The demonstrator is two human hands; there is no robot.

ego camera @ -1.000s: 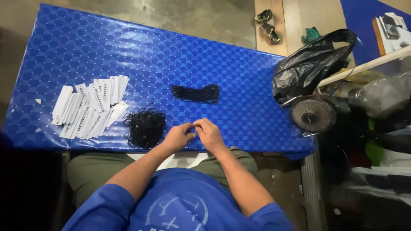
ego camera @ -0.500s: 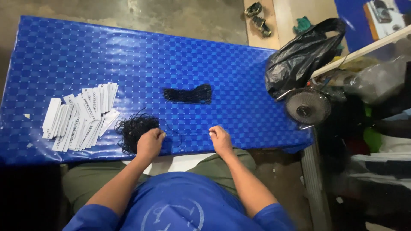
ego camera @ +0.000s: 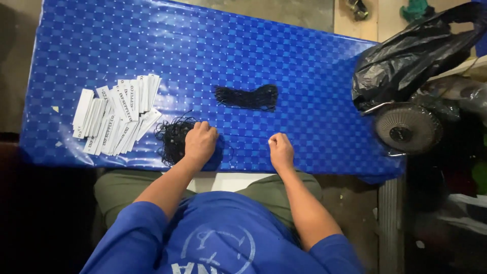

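Both hands rest at the near edge of the blue table (ego camera: 304,66). Left hand (ego camera: 199,143) is curled over the right side of a loose tangle of black string (ego camera: 172,138), seemingly gripping strands. Right hand (ego camera: 280,150) is clenched, perhaps pinching one string. White tags (ego camera: 114,119) lie left; a tidy black bundle (ego camera: 247,97) sits farther back.

On the blue bench (ego camera: 304,61), the left hand (ego camera: 200,144) rests on a tangle of black strings (ego camera: 172,139) beside white tags (ego camera: 114,119), right hand (ego camera: 280,151) apart.
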